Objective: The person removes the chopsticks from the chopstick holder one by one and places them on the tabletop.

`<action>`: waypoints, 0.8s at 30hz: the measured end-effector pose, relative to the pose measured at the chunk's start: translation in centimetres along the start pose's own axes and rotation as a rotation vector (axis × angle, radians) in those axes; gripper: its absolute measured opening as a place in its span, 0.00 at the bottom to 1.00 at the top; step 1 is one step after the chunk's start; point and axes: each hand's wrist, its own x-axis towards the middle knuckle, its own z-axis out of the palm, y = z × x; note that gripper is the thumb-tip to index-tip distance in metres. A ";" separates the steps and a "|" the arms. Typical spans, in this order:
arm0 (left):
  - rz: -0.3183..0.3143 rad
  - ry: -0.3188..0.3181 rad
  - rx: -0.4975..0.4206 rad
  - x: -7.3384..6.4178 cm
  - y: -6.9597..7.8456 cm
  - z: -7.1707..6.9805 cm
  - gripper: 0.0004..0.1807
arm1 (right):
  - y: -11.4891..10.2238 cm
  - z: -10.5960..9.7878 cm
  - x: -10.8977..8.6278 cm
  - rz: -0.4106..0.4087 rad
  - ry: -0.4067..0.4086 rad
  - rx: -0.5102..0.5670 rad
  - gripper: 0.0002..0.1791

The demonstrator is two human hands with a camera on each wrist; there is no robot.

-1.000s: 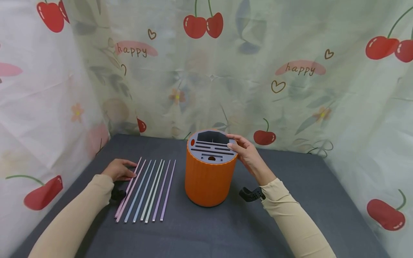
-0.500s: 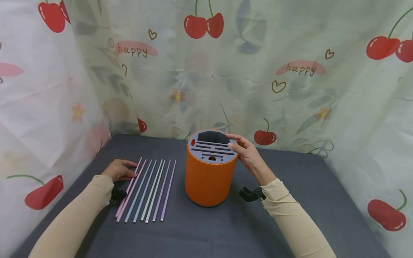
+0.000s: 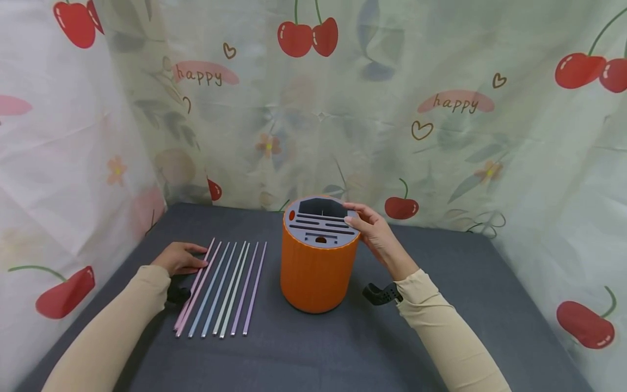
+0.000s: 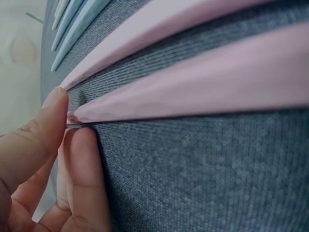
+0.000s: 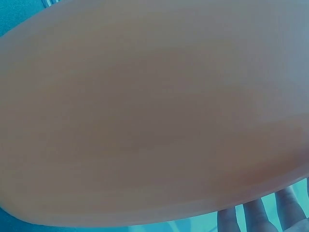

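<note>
In the head view my left hand point(image 3: 181, 258) is at the far end of the leftmost pink chopstick point(image 3: 190, 305). The left wrist view has my thumb and a finger pinching near its tip, the thumb reaching toward the second pink chopstick point(image 4: 145, 34). A round orange knife block point(image 3: 317, 277) with a grey slotted top stands upright in the middle. My right hand point(image 3: 374, 234) grips its right rim, thumb on top and fingers along the far side. In the right wrist view the block's wall point(image 5: 145, 121) fills the picture, with fingertips point(image 5: 253, 212) showing below it.
Right of the pink pair lie blue chopsticks point(image 3: 209, 299), pale green chopsticks point(image 3: 232, 299) and purple chopsticks point(image 3: 254, 294), roughly parallel. All are on a dark grey cloth-covered table point(image 3: 303, 354). A cherry-printed curtain point(image 3: 313, 125) encloses the back and sides.
</note>
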 end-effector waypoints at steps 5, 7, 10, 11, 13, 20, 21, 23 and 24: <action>-0.002 -0.006 -0.013 0.0 0.0 0.0 0.31 | 0.0 0.0 0.0 -0.002 -0.007 -0.005 0.20; -0.004 -0.015 -0.020 -0.1 0.1 -0.1 0.30 | 0.0 0.0 0.0 -0.003 -0.012 -0.009 0.20; 0.006 -0.045 -0.030 -0.3 0.3 -0.5 0.30 | -0.1 0.0 0.1 -0.009 -0.029 -0.024 0.21; 0.006 -0.054 -0.038 -0.4 0.5 -0.7 0.30 | -0.2 0.0 0.1 -0.012 -0.036 -0.030 0.22; 0.021 -0.078 -0.048 -0.5 0.9 -1.1 0.31 | -0.3 -0.1 0.2 -0.016 -0.055 -0.052 0.23; 0.241 -0.118 0.012 -1.8 5.9 -2.4 0.36 | -1.5 -1.1 -0.2 -0.138 -0.019 -0.216 0.26; 0.294 -0.117 0.017 -2.3 6.8 -2.4 0.36 | -1.8 -1.3 -0.4 -0.177 0.005 -0.256 0.25; 0.386 -0.094 0.028 -3.2 8.6 -2.2 0.37 | -2.2 -1.7 -0.7 -0.246 0.057 -0.348 0.25; 0.424 -0.075 0.033 -3.7 9.4 -2.0 0.37 | -2.4 -1.8 -0.9 -0.274 0.081 -0.405 0.25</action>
